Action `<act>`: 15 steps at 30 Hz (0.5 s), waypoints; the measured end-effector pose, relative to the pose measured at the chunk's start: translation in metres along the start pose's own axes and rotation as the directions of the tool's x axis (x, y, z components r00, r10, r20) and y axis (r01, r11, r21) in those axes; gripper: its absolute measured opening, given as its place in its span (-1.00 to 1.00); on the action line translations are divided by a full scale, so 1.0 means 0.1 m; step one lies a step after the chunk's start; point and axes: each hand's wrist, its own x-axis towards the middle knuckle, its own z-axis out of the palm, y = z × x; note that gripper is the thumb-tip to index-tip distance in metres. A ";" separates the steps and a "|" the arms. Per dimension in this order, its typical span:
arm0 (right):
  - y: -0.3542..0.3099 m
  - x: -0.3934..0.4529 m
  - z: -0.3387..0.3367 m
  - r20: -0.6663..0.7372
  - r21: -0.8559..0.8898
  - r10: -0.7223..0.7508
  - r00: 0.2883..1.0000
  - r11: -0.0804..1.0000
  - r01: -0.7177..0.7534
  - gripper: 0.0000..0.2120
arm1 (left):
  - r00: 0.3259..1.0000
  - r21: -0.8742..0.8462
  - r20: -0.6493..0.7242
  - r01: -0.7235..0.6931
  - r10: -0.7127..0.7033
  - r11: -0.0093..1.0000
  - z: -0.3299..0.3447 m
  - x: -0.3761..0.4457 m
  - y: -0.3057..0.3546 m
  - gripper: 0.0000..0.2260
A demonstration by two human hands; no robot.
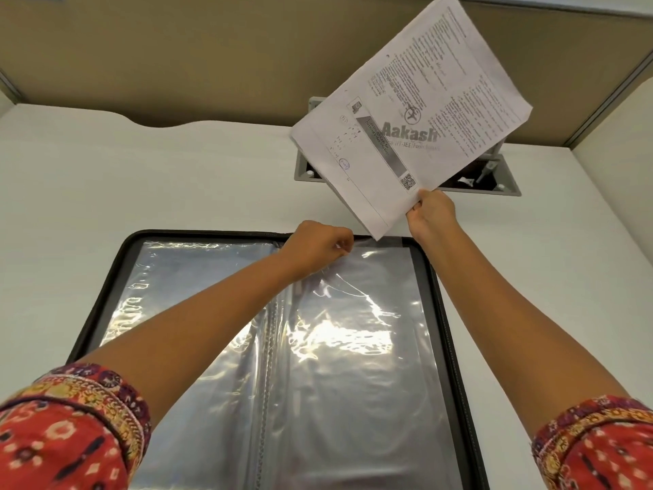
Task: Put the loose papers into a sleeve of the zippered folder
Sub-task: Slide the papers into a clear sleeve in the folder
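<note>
Patterned sleeves (63,429) frame the zippered folder (106,298), lying open at the table's (70,178) near edge. Left hand (318,244) pinches the top lip of a clear sleeve (371,330), fingers curled. Right hand (429,213) grips the loose papers (406,114), raised above the far edge. Insertion looks about to start: next, part the mouth and feed the papers' corner in.

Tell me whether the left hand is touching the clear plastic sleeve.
Touching. The head view shows the left hand pinching the top edge of the clear sleeve, which puckers below its fingers.
</note>
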 end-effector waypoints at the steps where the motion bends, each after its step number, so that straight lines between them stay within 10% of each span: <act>1: 0.01 0.01 0.01 0.004 -0.014 -0.007 1.000 1.000 0.007 -0.68 | 1.000 -0.005 -0.002 0.003 -0.003 1.000 0.00 0.00 0.00 -0.89; 15: 0.12 -0.06 0.16 0.127 -0.247 -0.012 0.992 0.968 0.043 -0.69 | 1.000 -0.029 -0.006 0.031 -0.031 0.999 -0.03 -0.05 0.01 -0.91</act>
